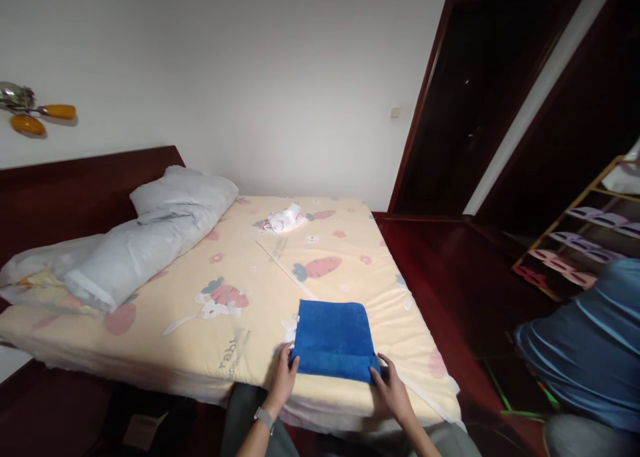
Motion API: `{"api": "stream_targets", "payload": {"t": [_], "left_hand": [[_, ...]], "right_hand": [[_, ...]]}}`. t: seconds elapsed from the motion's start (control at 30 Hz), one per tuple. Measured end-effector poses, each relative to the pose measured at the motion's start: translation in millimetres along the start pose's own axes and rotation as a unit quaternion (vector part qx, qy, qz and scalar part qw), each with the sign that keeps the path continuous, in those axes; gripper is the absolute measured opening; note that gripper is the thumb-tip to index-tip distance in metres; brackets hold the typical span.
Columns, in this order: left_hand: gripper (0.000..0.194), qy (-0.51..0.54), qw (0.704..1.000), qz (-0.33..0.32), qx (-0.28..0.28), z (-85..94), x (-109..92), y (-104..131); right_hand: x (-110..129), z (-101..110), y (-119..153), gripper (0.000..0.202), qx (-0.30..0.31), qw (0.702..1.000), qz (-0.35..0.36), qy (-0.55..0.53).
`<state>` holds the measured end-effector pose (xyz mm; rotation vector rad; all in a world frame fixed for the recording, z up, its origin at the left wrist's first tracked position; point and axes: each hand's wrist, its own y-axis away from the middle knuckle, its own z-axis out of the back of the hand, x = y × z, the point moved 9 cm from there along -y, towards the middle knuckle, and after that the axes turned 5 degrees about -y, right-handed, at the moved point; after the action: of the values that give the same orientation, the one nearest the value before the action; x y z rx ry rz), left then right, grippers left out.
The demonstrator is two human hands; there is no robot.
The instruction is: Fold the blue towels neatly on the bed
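Observation:
A blue cloth (334,330) lies flat near the front edge of the bed, its near edge folded over in a strip. At the cloth's near left corner, my left hand (286,370) pinches the folded edge between thumb and fingers; a watch sits on that wrist. My right hand (389,385) grips the near right corner the same way, thumb on top. Beneath is a cream bed sheet (195,337) printed with carrots and rabbits. Fingertips under the cloth are partly hidden.
Grey bedding (155,237) is heaped against the dark headboard (95,183). Farther back on the bed lies a crumpled white plastic bag (285,219). At right, a person in a blue shirt (590,343) is close to the bed, before a shoe rack (565,225) with slippers. A dark door (470,103) stands behind.

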<state>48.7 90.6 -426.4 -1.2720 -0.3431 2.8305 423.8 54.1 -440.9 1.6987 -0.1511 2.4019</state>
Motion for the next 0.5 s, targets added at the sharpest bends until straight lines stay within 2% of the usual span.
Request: {"api": "stream_targets", "payload": {"t": [0.1, 0.23, 0.3, 0.4, 0.47, 0.5], "left_hand": [[0.036, -0.060, 0.998, -0.026, -0.024, 1.4, -7, -11], [0.034, -0.164, 0.984, -0.063, -0.039, 0.0, -22, -16], [0.033, -0.218, 0.972, -0.076, -0.045, -0.1, -28, -11], [0.035, -0.267, 0.956, -0.105, -0.056, 1.9, -42, 4], [0.040, -0.277, 0.945, -0.173, -0.031, -4.2, -63, 16], [0.043, -0.281, 0.934, -0.220, -0.004, -10.6, -76, 22]], "right_hand": [[5, 0, -5, 0.055, 0.004, 0.998, 0.003, 0.064], [18, -4, -4, 0.052, 0.005, 0.976, 0.069, 0.204], [22, -4, -1, 0.054, -0.015, 0.957, 0.108, 0.269], [36, 1, 9, 0.052, -0.094, 0.929, 0.180, 0.310], [48, -3, 17, 0.047, -0.113, 0.917, 0.228, 0.307], [53, -10, 20, 0.045, -0.094, 0.913, 0.252, 0.308]]}}
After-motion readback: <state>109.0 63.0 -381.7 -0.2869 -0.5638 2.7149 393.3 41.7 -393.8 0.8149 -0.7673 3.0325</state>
